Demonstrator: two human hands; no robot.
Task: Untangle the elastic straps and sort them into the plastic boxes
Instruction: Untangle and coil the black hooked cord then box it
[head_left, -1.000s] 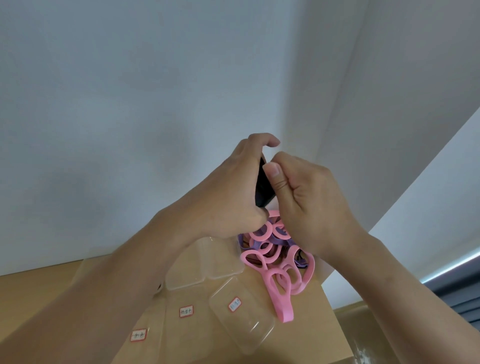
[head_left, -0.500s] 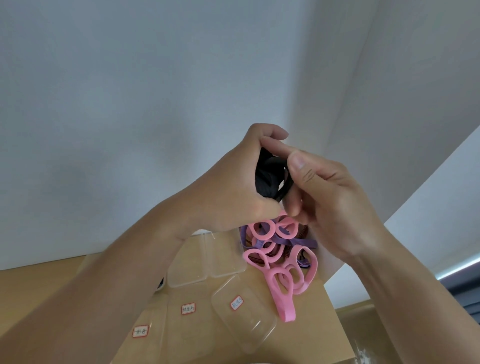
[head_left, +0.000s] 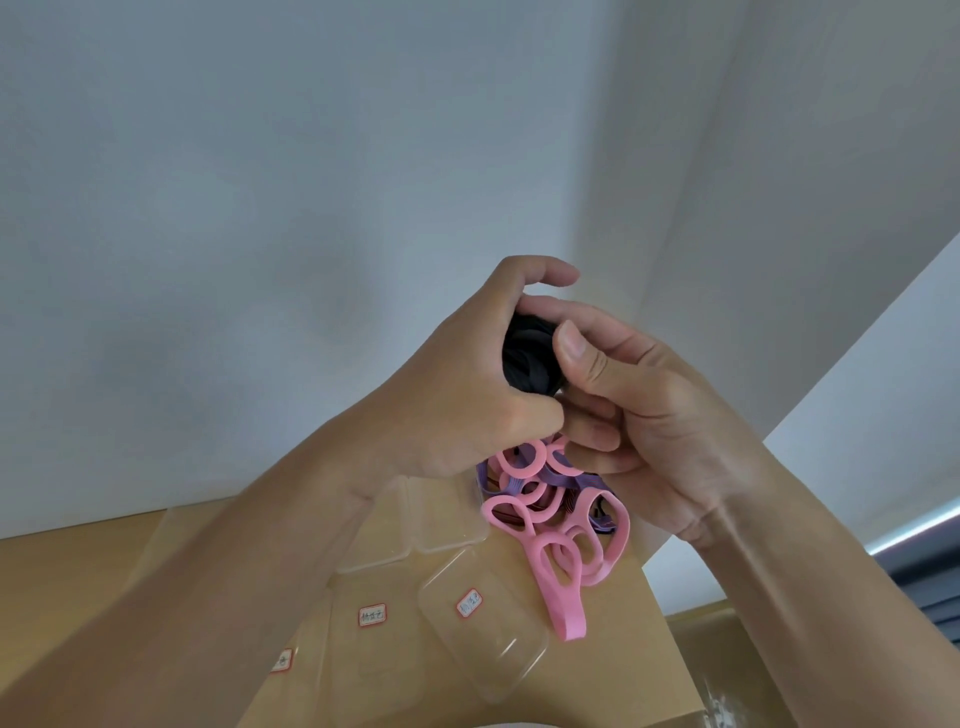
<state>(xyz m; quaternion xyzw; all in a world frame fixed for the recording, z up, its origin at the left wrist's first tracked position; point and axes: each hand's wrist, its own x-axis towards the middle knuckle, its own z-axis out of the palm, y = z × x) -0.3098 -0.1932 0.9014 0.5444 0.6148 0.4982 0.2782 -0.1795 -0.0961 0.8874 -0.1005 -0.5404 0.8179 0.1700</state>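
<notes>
Wooden table (head_left: 613, 670) with clear plastic boxes (head_left: 483, 623), perhaps five.

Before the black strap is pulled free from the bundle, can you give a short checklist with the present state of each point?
1. Both hands hold the black strap: left hand, right hand. Ok.
2. Black strap free of the pink straps and purple straps: cannot tell.
3. Bundle hangs above the table: ok.
4. Plastic boxes open: ok.
5. Box labels readable: not ok.

Strap tangle (head_left: 550, 509) crowds boxes (head_left: 480, 618) (left side free).
</notes>
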